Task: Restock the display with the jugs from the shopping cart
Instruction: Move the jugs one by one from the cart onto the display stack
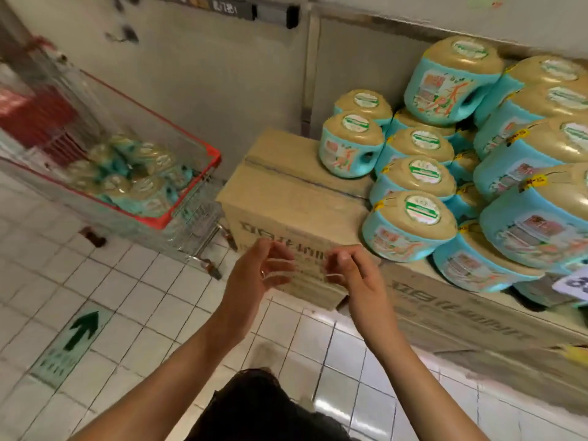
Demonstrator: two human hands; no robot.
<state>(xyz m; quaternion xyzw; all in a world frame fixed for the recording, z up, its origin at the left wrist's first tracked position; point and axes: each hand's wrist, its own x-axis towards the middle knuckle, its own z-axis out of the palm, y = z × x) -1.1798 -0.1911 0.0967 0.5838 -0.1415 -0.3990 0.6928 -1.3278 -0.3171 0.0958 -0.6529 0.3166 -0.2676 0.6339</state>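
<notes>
While both hands hang in the air before the front face of a cardboard box point(296, 198), neither has hold of anything. The left hand point(259, 272) is half open, fingers loosely bent, palm turned toward three o'clock. The right hand point(351, 275) beside it has its fingers curled in further, and a narrow gap separates the two.

At ten o'clock from the hands stands the shopping cart point(191, 190), its red-rimmed corner close to the box's left edge, with a slim strip of tiled floor point(159, 297) between them. The jugs in the cart point(140, 176) lie heaped at its near end, too smeared by blur to count.

From one to three o'clock the display jugs point(410, 227) are stacked in tiers on cartons point(477, 313), and the right edge cuts the stack off. The leftmost jug point(350, 144) sits on the box top at twelve o'clock, with bare cardboard to its left and in front.

Open floor spreads from six to nine o'clock, bearing a green arrow sticker point(84, 327). A white tag point(572, 284) at three o'clock is cropped and unreadable, and the print on the box is blurred.
</notes>
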